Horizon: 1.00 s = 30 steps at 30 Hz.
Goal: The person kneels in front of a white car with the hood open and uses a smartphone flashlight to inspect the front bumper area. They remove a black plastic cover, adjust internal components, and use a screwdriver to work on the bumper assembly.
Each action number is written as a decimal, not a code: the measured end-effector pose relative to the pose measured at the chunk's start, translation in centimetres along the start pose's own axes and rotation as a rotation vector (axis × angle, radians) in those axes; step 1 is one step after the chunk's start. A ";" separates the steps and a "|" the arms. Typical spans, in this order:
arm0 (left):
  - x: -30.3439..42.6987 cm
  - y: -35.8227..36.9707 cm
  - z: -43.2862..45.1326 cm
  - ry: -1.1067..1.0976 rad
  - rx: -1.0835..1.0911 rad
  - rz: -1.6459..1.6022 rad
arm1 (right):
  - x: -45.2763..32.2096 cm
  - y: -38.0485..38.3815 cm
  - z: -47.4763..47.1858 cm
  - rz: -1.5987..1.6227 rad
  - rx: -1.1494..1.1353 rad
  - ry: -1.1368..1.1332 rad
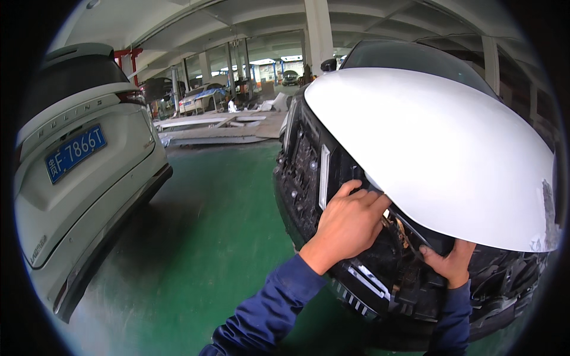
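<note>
A white car's hood (427,133) slopes across the right side, its front edge just above my hands. Under that edge runs a black plastic trim panel (421,233) on the car's exposed front end. My left hand (349,227) is at the gap below the hood, fingers bent and their tips partly hidden; whether they grip anything cannot be told. Farther right, my right hand (452,262) has its thumb against the trim panel's lower edge, with its fingers out of sight beneath the hood. Between the hands, an opening shows brownish parts (403,233).
A white van (98,169) stands on the left, rear towards me. Green floor (200,231) lies between the vehicles. Detached body panels (222,127) lie behind, near a concrete pillar (319,35). Torn tape (550,218) clings to the hood's right edge.
</note>
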<state>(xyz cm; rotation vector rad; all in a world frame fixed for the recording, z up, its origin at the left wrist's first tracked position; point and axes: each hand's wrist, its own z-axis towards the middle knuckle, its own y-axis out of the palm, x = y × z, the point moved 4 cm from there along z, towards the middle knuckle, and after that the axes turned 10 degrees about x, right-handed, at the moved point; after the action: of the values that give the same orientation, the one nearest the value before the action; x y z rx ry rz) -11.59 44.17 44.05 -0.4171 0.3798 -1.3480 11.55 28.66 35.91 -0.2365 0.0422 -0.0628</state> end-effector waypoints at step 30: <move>0.9 -3.7 -9.0 -0.550 0.640 -0.091 | 0.0 0.3 -0.1 -0.017 0.033 -0.004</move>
<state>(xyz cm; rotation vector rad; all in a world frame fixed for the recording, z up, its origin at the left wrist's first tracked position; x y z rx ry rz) -19.02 41.99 38.04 -0.2489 -0.5240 -1.3008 11.53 28.96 35.72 -0.2036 0.0348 -0.0795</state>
